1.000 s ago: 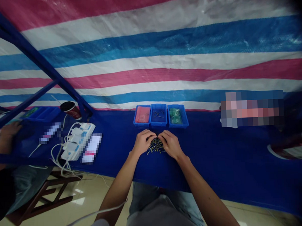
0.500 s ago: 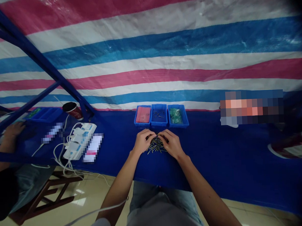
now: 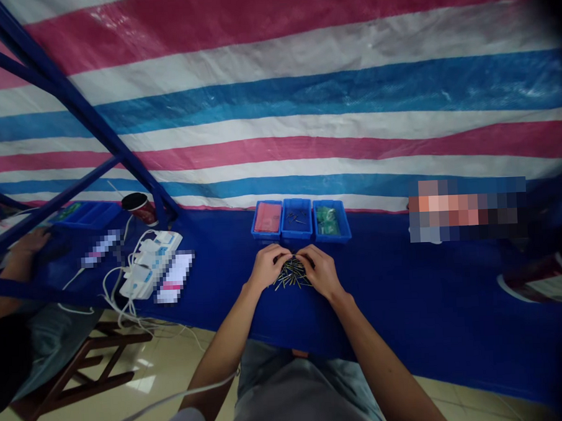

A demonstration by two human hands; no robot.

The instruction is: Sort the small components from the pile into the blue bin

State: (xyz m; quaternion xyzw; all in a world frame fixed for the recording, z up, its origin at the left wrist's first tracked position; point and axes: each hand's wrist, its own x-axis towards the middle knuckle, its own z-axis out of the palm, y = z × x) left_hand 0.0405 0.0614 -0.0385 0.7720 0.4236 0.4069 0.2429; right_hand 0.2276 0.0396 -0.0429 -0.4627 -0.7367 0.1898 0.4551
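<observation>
A striped tarpaulin [image 3: 276, 111] hangs behind a blue steel frame [image 3: 79, 120]; beige tiles [image 3: 162, 364] below.

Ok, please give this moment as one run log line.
left hand: on metal pin pile | right hand: on same pile | three blue bins: behind

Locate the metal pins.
In the head view, the pile of metal pins lies between the left hand and right hand, just in front of the middle blue tray.

Loose criss-crossed thin metal pins [image 3: 292, 274]
</observation>
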